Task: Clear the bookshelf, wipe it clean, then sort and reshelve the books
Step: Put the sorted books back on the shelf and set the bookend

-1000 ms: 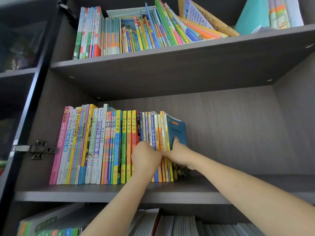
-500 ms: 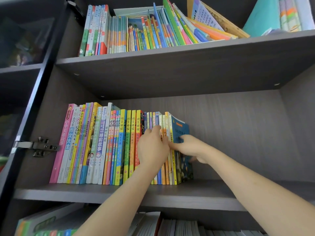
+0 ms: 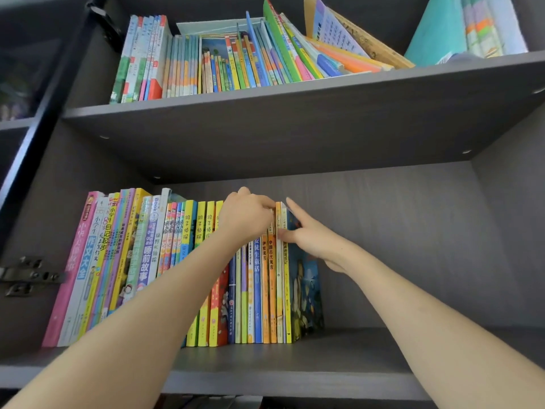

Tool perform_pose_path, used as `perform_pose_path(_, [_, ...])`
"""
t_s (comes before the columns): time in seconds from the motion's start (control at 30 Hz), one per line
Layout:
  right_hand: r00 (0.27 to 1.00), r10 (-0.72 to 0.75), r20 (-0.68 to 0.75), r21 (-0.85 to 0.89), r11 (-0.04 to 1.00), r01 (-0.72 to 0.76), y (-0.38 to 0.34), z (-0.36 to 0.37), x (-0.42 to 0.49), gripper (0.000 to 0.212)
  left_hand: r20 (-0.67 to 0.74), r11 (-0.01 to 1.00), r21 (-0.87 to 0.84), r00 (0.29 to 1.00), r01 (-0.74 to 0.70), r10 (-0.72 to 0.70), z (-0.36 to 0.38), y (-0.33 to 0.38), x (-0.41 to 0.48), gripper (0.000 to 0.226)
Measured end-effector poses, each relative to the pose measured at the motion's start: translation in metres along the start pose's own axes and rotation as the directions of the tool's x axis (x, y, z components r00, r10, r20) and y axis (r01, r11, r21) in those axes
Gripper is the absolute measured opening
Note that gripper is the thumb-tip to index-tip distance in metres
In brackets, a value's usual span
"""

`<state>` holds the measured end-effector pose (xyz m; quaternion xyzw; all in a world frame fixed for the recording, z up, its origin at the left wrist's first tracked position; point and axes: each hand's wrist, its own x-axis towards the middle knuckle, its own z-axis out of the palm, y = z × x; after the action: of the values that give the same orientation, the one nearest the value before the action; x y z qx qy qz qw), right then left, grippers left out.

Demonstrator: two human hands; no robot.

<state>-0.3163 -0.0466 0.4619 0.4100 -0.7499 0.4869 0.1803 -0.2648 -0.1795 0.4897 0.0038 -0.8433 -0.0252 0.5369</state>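
Left grip (image 3: pixel 247 219) clutches the books (image 3: pixel 141 261); right grip (image 3: pixel 312 239) presses flat, unclenched. Reshelving looks midway, half the shelf (image 3: pixel 383 349) bare.

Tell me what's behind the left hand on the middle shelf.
Upright books; the left hand curls over their top edges. Their upper spines are covered; the lower halves show below the wrist.

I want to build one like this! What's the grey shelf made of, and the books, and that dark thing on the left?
The shelf looks like board with a matte grey wood-grain coating, probably laminate: fine streaks run along it. The books look like paper with smooth printed covers and thin spines. The hinge looks like dark metal, with screw heads showing.
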Motion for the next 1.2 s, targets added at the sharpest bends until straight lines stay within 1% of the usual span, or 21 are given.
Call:
perform_pose_path(0.17, [0.998, -0.012, -0.056, 0.038, 0.999, 0.014, -0.002, -0.018, 0.006, 0.038, -0.029, 0.994, -0.087, 0.998, -0.059, 0.057, -0.004, 0.006, 0.002, 0.034])
perform_pose_path(0.23, [0.997, -0.002, -0.083, 0.054, 0.999, 0.007, -0.001, -0.02, 0.006, 0.031, -0.021, 0.983, -0.172, 0.998, -0.063, 0.06, -0.004, 0.011, 0.0, 0.031])
perform_pose_path(0.3, [0.995, -0.001, -0.102, 0.068, 0.998, 0.008, 0.0, -0.019, 0.007, 0.029, -0.022, 0.97, -0.236, 0.998, -0.056, 0.053, -0.002, 0.015, 0.0, 0.035])
perform_pose_path(0.37, [0.994, -0.007, -0.111, 0.078, 0.997, 0.016, 0.002, -0.017, 0.007, 0.027, -0.019, 0.977, -0.21, 0.999, -0.037, 0.034, 0.0, 0.018, 0.003, 0.037])
perform_pose_path(0.47, [0.991, -0.021, -0.133, 0.083, 0.996, 0.032, 0.003, -0.017, 0.007, 0.02, -0.002, 0.994, -0.108, 1.0, -0.021, 0.021, 0.006, 0.02, 0.006, 0.038])
perform_pose_path(0.57, [0.987, -0.032, -0.155, 0.079, 0.996, 0.045, 0.001, -0.017, 0.006, 0.022, -0.033, 0.996, -0.086, 0.999, -0.025, 0.022, 0.01, 0.022, 0.006, 0.042])
perform_pose_path(0.7, [0.985, -0.033, -0.167, 0.074, 0.996, 0.046, -0.001, -0.016, 0.004, 0.032, -0.078, 0.987, -0.164, 0.997, 0.005, -0.018, 0.015, 0.025, 0.0, 0.043])
perform_pose_path(0.8, [0.984, -0.021, -0.179, 0.081, 0.996, 0.036, 0.001, -0.017, 0.003, 0.036, -0.15, 0.979, -0.2, 0.985, 0.051, -0.082, 0.018, 0.029, -0.006, 0.045])
perform_pose_path(0.87, [0.979, -0.013, -0.202, 0.095, 0.995, 0.032, 0.001, -0.018, 0.002, 0.034, -0.188, 0.987, -0.146, 0.977, 0.071, -0.098, 0.022, 0.031, -0.011, 0.045])
perform_pose_path(0.93, [0.969, -0.009, -0.246, 0.093, 0.995, 0.033, 0.002, -0.02, 0.003, 0.032, -0.172, 0.995, -0.086, 0.983, 0.052, -0.066, 0.026, 0.036, -0.018, 0.038])
perform_pose_path(1.0, [0.957, -0.003, -0.289, 0.083, 0.996, 0.028, 0.003, -0.021, 0.003, 0.032, -0.13, 0.991, -0.132, 0.991, 0.015, -0.033, 0.031, 0.042, -0.027, 0.031])
perform_pose_path(1.07, [0.955, -0.005, -0.297, 0.081, 0.996, 0.03, 0.004, -0.022, 0.003, 0.031, -0.119, 0.983, -0.183, 0.993, -0.029, 0.007, 0.033, 0.044, -0.037, 0.037])
perform_pose_path(1.13, [0.956, -0.012, -0.293, 0.08, 0.996, 0.037, 0.005, -0.021, 0.003, 0.026, -0.123, 0.956, -0.281, 0.991, -0.083, 0.049, 0.036, 0.043, -0.043, 0.04])
perform_pose_path(1.2, [0.957, -0.01, -0.29, 0.097, 0.995, 0.04, 0.006, -0.021, 0.003, 0.023, -0.088, 0.923, -0.38, 0.996, -0.057, 0.025, 0.039, 0.04, -0.044, 0.041])
